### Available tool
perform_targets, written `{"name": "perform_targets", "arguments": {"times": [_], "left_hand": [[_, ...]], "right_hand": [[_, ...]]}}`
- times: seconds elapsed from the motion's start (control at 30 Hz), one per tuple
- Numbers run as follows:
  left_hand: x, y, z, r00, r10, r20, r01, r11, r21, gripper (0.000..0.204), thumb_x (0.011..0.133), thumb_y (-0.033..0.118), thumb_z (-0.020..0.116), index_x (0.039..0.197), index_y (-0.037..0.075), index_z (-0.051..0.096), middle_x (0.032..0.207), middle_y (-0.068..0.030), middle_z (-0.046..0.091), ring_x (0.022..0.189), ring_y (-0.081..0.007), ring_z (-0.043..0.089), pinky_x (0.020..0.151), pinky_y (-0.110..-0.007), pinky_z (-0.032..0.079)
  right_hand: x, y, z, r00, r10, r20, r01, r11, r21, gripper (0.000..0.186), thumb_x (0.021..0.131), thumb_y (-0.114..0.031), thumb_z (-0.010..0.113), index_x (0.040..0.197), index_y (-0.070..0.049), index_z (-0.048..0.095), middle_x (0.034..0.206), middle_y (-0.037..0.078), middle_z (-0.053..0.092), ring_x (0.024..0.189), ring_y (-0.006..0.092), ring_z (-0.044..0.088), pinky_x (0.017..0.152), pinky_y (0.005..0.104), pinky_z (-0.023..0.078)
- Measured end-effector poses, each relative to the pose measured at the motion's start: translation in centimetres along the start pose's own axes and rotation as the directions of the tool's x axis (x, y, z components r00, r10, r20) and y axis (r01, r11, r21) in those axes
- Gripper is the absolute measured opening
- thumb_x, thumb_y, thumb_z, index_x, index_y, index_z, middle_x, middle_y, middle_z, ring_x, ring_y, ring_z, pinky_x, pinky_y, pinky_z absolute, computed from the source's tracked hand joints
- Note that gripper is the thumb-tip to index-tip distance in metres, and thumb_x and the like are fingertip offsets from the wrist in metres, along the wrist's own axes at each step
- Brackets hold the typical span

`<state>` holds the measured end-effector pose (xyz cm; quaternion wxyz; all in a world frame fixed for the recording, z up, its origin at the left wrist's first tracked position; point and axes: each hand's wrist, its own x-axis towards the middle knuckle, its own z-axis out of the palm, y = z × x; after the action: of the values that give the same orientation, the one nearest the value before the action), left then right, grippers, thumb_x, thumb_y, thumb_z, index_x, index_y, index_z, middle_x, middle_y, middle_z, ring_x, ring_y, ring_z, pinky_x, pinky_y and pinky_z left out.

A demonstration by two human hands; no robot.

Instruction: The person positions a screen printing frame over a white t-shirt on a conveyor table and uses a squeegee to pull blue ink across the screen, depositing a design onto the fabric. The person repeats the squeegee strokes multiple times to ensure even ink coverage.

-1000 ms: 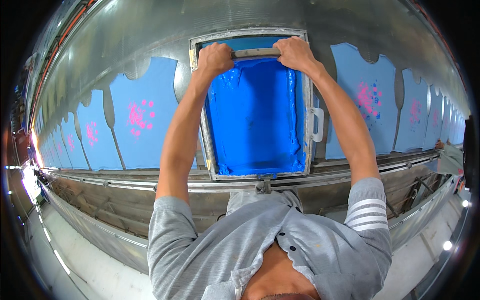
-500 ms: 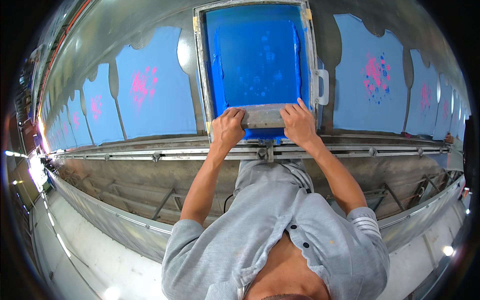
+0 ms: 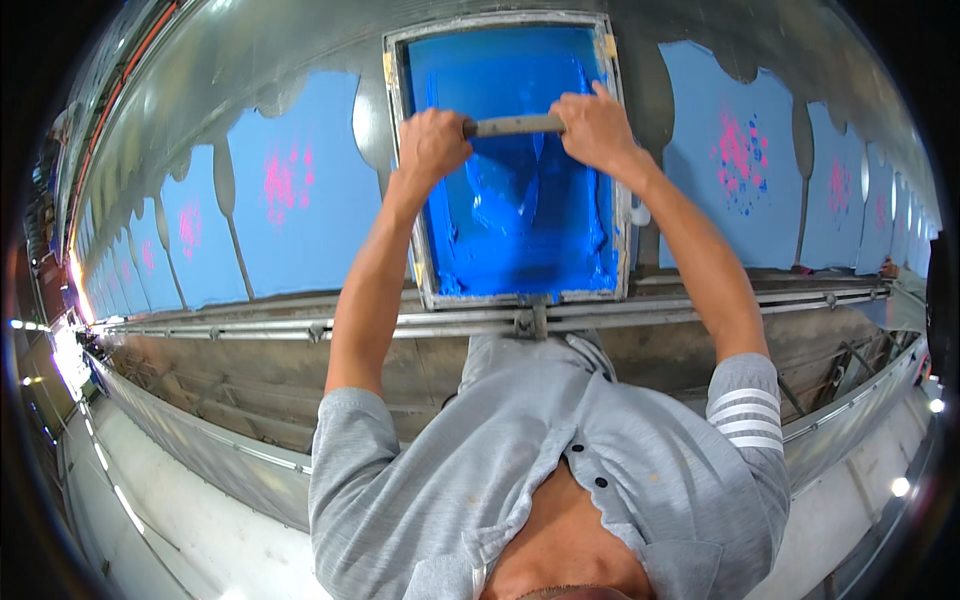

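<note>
Both hands grip a squeegee with a worn grey handle, held crosswise over a framed printing screen. At its left end my left hand is closed round the handle. The right end is in my right hand, thumb side up along the frame's right part. Thick blue ink lies in smears and ridges on the mesh below the squeegee. More ink is banked along both sides of the screen. The squeegee's lower edge is hidden, so I cannot tell whether it touches the mesh.
Light blue cut fabric panels with pink spots lie left and right on the long grey table; the nearest right one also has blue spots. A metal rail runs along the table's near edge. A white handle sticks out at the screen's right.
My hands have moved the squeegee from the near end of the screen toward its far part. Blue ink that was smooth there now lies in smears nearer to me.
</note>
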<state>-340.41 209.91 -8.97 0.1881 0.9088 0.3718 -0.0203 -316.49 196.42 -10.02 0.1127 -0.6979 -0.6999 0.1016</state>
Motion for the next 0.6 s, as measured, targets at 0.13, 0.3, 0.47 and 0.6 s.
{"name": "perform_targets", "arguments": {"times": [0.13, 0.3, 0.47, 0.6], "left_hand": [[9.9, -3.2, -0.5, 0.998, 0.037, -0.056, -0.034, 0.998, 0.055, 0.033, 0.077, 0.011, 0.066, 0.103, 0.021, 0.083, 0.084, -0.0178, 0.074, 0.079, -0.0401, 0.072, 0.072, -0.048, 0.059], [7.3, -3.4, 2.2, 0.996, 0.069, -0.064, -0.066, 0.997, 0.044, 0.028, 0.072, 0.011, 0.072, 0.097, 0.017, 0.081, 0.088, -0.0131, 0.075, 0.081, -0.0359, 0.073, 0.071, -0.047, 0.059], [-5.8, 0.1, 5.7, 0.985, 0.058, -0.162, -0.070, 0.995, -0.066, 0.030, 0.065, 0.005, 0.073, 0.095, 0.012, 0.076, 0.097, -0.0077, 0.074, 0.091, -0.0298, 0.074, 0.071, -0.044, 0.060], [-15.1, 2.7, 7.5, 0.977, 0.052, -0.207, -0.081, 0.988, -0.131, 0.040, 0.067, -0.001, 0.068, 0.104, 0.012, 0.078, 0.103, -0.0054, 0.076, 0.091, -0.0272, 0.074, 0.069, -0.041, 0.059]], "right_hand": [[8.4, 5.8, 0.9, 0.995, -0.038, -0.092, 0.033, 0.998, -0.051, 0.029, 0.080, -0.004, 0.057, 0.101, -0.010, 0.076, 0.097, 0.011, 0.073, 0.095, 0.0342, 0.071, 0.112, 0.0589, 0.044], [6.2, 4.4, 1.9, 0.999, -0.035, -0.018, 0.034, 0.998, -0.046, 0.024, 0.079, -0.002, 0.061, 0.098, -0.007, 0.074, 0.094, 0.011, 0.070, 0.093, 0.0326, 0.070, 0.113, 0.0554, 0.044], [-5.2, -2.9, 2.7, 0.999, -0.027, -0.017, 0.028, 0.997, 0.067, 0.019, 0.075, 0.003, 0.065, 0.092, -0.006, 0.069, 0.091, 0.010, 0.064, 0.092, 0.0288, 0.067, 0.116, 0.0517, 0.043], [-13.6, -7.9, 3.3, 0.999, -0.010, 0.043, 0.005, 0.993, 0.120, 0.017, 0.075, 0.003, 0.067, 0.091, -0.005, 0.068, 0.092, 0.009, 0.064, 0.091, 0.0287, 0.066, 0.117, 0.0520, 0.042]]}}
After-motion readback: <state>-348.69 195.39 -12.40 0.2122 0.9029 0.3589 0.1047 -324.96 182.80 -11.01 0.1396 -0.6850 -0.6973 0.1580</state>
